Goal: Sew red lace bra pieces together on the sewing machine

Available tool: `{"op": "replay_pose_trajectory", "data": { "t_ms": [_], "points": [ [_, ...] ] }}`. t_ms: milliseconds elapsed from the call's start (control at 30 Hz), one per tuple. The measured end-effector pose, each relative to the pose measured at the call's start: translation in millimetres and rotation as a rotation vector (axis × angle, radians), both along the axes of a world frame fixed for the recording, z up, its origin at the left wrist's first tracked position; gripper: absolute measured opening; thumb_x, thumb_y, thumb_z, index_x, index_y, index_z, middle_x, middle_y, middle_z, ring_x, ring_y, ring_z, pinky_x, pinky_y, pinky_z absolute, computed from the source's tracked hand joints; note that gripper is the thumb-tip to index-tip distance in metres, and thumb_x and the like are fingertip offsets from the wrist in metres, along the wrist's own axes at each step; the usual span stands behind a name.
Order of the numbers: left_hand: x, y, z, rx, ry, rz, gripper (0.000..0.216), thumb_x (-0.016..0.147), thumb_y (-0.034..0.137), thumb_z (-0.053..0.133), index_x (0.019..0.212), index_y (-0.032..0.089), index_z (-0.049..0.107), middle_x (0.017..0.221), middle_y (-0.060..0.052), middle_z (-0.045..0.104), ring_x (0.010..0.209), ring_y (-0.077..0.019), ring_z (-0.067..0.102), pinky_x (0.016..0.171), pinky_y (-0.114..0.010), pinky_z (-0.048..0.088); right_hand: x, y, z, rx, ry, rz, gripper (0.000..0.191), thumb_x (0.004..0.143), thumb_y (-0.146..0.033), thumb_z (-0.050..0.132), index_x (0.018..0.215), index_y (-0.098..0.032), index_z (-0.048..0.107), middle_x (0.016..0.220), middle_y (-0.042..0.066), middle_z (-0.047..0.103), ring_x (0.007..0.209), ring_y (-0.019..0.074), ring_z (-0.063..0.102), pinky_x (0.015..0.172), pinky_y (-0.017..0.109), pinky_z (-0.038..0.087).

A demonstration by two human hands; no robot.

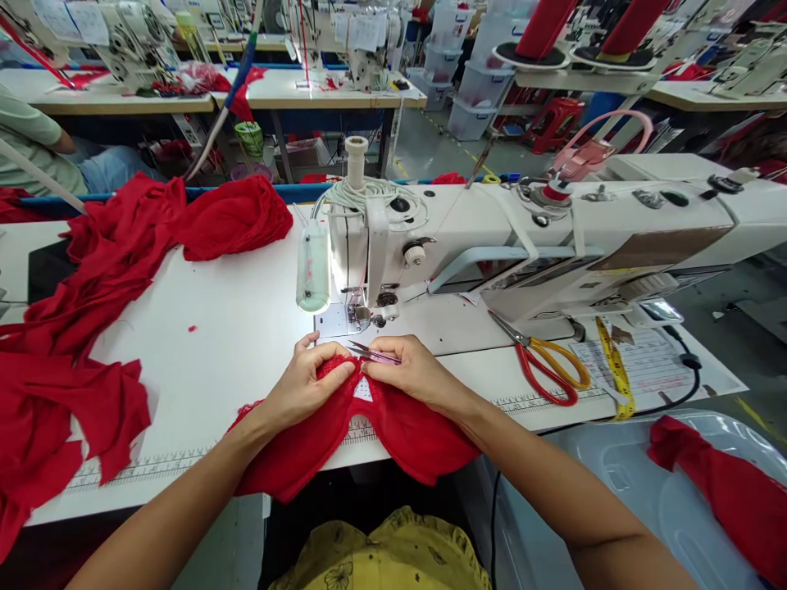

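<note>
My left hand [311, 381] is closed on the lace edge of a red bra-shaped garment piece [307, 447], thumb on top. In my right hand [415, 373] is a slim pink pair of tweezers [382, 356], its two thin tips pointing left towards my left fingers. My right fingertips also rest against the red piece where its two cup-like halves meet. The cloth hangs over the table's front edge. Just beyond my hands is the needle and presser foot [358, 314] of a white sewing machine [467, 221].
Red cloth pieces [116, 270] lie heaped on the left of the white table [215, 328]. Right of my hands are scissors [547, 365] with red and orange handles, a yellow tape measure [615, 369] and a paper sheet. A grey-blue tub [615, 467] holds red cloth. A person sits at far left.
</note>
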State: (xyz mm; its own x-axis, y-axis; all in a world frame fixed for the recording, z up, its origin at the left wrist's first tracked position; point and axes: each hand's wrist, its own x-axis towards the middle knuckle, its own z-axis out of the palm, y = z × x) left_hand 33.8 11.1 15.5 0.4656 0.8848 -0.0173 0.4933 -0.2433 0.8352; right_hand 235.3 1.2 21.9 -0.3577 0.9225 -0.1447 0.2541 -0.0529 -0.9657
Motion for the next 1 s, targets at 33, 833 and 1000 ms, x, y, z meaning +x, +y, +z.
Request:
{"op": "replay_pose_trajectory", "data": {
  "t_ms": [33, 833, 1000],
  "points": [
    [0, 0, 0.0, 0.001, -0.004, 0.0, 0.027, 0.091, 0.043, 0.049, 0.077, 0.022, 0.059, 0.076, 0.006, 0.063, 0.076, -0.0132, 0.058, 0.123, -0.045, 0.012, 1, -4, 1.9, 0.073, -0.077, -0.019, 0.017, 0.082, -0.031, 0.061, 0.071, -0.019, 0.056, 0.063, -0.006, 0.05, 0.059, 0.0108, 0.044, 0.055, 0.023, 0.028],
    [0, 1, -0.9, 0.021, -0.011, -0.014, 0.023, 0.089, 0.04, 0.05, 0.078, 0.023, 0.06, 0.079, 0.006, 0.067, 0.078, -0.0138, 0.06, 0.124, -0.048, 0.01, 4, -42, 7.2, 1.122, -1.151, 0.019, 0.017, 0.095, -0.021, 0.056, 0.079, -0.02, 0.054, 0.06, -0.002, 0.057, 0.055, 0.016, 0.053, 0.056, 0.033, 0.021],
    [1, 1, 0.2, 0.016, -0.011, -0.002, 0.023, 0.088, 0.041, 0.051, 0.076, 0.023, 0.06, 0.077, 0.007, 0.066, 0.076, -0.0137, 0.06, 0.124, -0.048, 0.011, 3, -40, 7.0, 1.138, -1.145, 0.049, 0.023, 0.098, -0.021, 0.052, 0.075, -0.02, 0.054, 0.058, -0.001, 0.057, 0.053, 0.0163, 0.053, 0.055, 0.033, 0.021]
  ]
}}
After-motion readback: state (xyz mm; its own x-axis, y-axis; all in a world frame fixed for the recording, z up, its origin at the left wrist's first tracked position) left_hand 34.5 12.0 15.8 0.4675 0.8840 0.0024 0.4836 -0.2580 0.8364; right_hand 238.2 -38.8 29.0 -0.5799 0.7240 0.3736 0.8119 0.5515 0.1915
